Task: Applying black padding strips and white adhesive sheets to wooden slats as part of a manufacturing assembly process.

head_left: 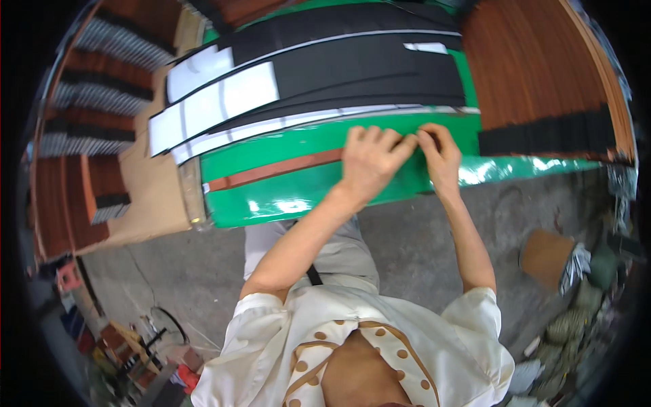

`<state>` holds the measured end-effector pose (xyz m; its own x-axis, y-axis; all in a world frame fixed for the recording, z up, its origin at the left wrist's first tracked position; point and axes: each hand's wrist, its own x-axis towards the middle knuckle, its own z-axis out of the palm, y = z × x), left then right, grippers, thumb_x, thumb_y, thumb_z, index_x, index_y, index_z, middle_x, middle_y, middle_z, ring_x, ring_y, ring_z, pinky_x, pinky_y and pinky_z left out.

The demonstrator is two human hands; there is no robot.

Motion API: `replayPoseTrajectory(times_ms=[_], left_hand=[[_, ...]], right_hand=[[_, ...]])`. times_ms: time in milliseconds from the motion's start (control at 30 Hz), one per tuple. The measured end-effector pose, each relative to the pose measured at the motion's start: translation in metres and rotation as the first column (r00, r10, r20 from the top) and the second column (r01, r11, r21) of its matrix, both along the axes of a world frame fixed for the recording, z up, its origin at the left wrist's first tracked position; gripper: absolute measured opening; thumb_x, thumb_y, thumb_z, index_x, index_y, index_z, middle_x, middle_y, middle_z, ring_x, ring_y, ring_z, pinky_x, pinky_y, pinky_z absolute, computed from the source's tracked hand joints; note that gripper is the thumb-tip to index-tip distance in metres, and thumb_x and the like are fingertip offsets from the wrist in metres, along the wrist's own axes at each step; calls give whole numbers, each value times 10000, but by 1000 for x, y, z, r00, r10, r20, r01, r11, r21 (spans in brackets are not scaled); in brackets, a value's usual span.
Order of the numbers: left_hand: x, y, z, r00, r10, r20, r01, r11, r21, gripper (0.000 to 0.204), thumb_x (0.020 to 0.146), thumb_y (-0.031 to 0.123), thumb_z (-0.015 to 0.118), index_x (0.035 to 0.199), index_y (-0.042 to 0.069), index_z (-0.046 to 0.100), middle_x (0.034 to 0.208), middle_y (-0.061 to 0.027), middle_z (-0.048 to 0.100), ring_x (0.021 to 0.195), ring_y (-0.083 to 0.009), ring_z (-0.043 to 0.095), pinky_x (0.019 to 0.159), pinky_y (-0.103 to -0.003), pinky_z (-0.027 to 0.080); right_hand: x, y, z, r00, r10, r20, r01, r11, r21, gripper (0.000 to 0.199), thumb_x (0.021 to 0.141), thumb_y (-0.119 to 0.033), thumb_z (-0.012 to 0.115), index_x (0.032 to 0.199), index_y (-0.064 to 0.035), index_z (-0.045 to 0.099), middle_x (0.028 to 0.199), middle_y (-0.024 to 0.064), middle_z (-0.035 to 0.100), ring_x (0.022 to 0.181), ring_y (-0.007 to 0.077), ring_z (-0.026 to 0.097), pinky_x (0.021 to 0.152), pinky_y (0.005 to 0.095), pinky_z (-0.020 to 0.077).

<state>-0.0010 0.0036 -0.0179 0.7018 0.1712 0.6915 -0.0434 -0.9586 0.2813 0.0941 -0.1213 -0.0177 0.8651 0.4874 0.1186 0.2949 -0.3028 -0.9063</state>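
A long, narrow reddish-brown strip (278, 167) lies across the green table cover (285, 207), with a small white bit at its left end. My left hand (369, 159) is closed over the strip's right part, fingers curled, and hides that end. Close beside it, my right hand (442, 159) pinches thumb and fingers together near my left fingertips. Whatever is between the right fingertips is too small to make out. Beyond both hands lie black sheets (366, 68) in long strips, partly covered by white sheets (230, 98) on the left.
Stacks of brown panels with black ends (108, 88) stand on cardboard (159, 183) at the left. A large pile of brown boards (536, 68) borders the right side. On the grey floor, a cardboard box (546, 260) stands at right and assorted clutter (129, 353) at lower left.
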Motion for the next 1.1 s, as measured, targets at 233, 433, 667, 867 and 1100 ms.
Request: replayPoseTrajectory(times_ms=[233,433,667,867,1100], left_hand=[[-4,-3,3,1000,-2,-7,1,999,-39,220,725,137,606,938,150,660,738,25,541,651,-157,496,629,-328,362],[-43,36,48,975,-131,-177,104,983,-153,476,729,191,695,1170,96,544,1105,-66,550,1019,-227,520,826,-491,374],[-95,218,63,853,185,-489,-217,976,-10,328,855,202,596,1159,81,569,1255,-124,520,1138,-291,502,939,-541,356],[-87,297,18,785,323,-528,-315,943,109,403,861,330,577,1176,79,564,1301,-124,491,1215,-294,446,944,-636,285],[-76,315,-7,804,375,-461,-359,925,126,474,825,404,593,1168,77,575,1289,-95,511,1199,-269,456,911,-595,308]], right_hand=[[-11,12,-6,970,-183,161,181,983,30,178,931,-85,455,1041,-12,574,860,80,616,750,128,544,694,280,450],[7,8,20,985,-40,167,70,981,-180,318,948,-113,457,1254,-38,492,966,89,644,873,171,596,769,297,458],[6,137,87,768,470,435,-404,883,-239,148,833,-11,589,973,-6,635,967,129,642,884,255,631,759,308,496],[-9,310,45,510,675,533,-582,727,-364,127,819,-78,598,929,-33,640,906,100,633,837,286,612,720,370,493],[-7,390,5,403,661,633,-401,749,-527,156,785,-112,615,917,-37,651,860,100,616,851,288,607,725,382,501]])
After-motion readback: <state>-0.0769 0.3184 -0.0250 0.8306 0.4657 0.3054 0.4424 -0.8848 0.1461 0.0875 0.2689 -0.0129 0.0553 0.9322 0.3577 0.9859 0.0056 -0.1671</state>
